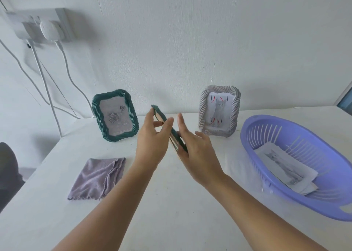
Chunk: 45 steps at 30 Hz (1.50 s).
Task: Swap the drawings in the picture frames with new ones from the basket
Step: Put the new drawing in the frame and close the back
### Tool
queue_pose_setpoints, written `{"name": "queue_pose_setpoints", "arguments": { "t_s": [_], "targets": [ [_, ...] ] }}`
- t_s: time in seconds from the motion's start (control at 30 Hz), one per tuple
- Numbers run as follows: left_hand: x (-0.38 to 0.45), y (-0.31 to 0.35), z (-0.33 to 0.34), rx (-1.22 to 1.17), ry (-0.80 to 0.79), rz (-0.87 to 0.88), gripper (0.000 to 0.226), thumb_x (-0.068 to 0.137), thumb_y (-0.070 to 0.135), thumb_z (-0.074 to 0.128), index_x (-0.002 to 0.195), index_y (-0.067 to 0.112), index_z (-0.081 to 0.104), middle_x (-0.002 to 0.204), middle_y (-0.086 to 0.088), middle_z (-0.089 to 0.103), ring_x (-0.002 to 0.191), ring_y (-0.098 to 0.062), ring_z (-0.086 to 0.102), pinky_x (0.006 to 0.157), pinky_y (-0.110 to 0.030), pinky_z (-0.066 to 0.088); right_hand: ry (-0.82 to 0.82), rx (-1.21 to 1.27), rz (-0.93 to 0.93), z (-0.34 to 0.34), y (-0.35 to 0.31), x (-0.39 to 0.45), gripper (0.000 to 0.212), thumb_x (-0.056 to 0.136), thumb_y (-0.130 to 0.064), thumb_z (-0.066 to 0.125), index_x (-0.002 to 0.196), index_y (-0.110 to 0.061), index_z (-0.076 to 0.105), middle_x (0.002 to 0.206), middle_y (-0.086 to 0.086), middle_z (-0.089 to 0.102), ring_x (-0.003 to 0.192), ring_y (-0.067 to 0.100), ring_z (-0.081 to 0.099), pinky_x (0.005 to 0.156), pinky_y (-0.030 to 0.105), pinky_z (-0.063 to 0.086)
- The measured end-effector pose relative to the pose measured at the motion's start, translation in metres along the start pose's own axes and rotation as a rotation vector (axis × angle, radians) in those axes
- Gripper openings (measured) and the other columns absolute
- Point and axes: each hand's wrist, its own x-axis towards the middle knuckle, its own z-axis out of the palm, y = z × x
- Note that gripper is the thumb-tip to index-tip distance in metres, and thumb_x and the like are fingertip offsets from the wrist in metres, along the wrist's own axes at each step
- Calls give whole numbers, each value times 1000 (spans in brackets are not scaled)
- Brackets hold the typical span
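Both hands hold a green frame (167,128) edge-on above the table (171,203): left hand (152,142) pinches it, right hand (196,151) perhaps only supports it.
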Motion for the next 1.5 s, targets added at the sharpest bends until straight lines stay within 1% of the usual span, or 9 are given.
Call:
{"name": "queue_pose_setpoints", "arguments": {
  "t_s": [0.23,0.4,0.53,0.7,0.8,1.13,1.27,1.4,1.5],
  "targets": [
    [3,-22,-20,-228,-20,-113,29,95,14,50,118,24,64,97,-17,75,94,-39,73,87,-57,60,-142,90,-68,-2,3,-2,82,101,-60,46,163,-34,1,132,-20,61,111,1,52,122,47,20],
    [8,-47,-34,-231,-129,-106,64,101,14,50,157,36,29,80,-11,54,79,-27,58,86,-50,57,-47,201,298,-7,24,7,70,102,-51,50,160,-42,13,153,-1,37,144,15,29,120,38,23],
    [7,-56,-37,-265,-266,-89,68,102,18,50,153,54,24,74,-7,38,76,-25,45,72,-33,47,-263,750,580,-7,33,10,71,102,-47,56,151,-64,7,155,-28,38,140,-4,40,115,29,37],
    [7,-60,-38,-239,-396,-124,71,102,20,56,153,55,22,106,2,74,106,-16,71,86,-34,60,-221,846,583,5,40,4,67,103,-30,60,152,-58,24,136,-33,56,115,-10,60,92,19,55],
    [8,-64,-42,-168,-461,-172,82,100,17,65,157,51,16,125,4,72,111,-16,71,84,-33,62,-192,793,566,7,41,3,65,103,-28,59,148,-63,29,141,-32,52,121,-11,57,97,19,50],
    [16,-86,-42,-93,-466,-226,80,100,16,64,159,45,20,115,0,76,107,-18,73,91,-41,60,-264,714,599,22,48,-1,67,104,-25,58,147,-66,27,127,-52,47,120,-21,50,89,2,43],
    [20,-96,-39,162,-441,-177,77,100,31,64,159,47,17,112,6,71,91,-8,73,77,-29,63,-346,490,546,22,50,0,69,105,-35,53,151,-64,11,145,-41,37,132,-2,49,94,5,40],
    [22,-104,-34,512,-391,-86,74,97,51,60,159,40,21,118,8,56,95,-15,64,82,-35,59,-480,19,449,26,61,5,70,104,-54,40,160,-44,-1,132,-3,53,126,26,50,101,41,40],
    [21,-113,-32,715,-386,-36,73,97,58,53,160,32,27,128,2,46,118,-22,48,103,-45,48,-547,-180,429,30,67,2,72,102,-62,35,162,-38,2,130,1,40,124,26,38,105,45,29]
  ]
}}
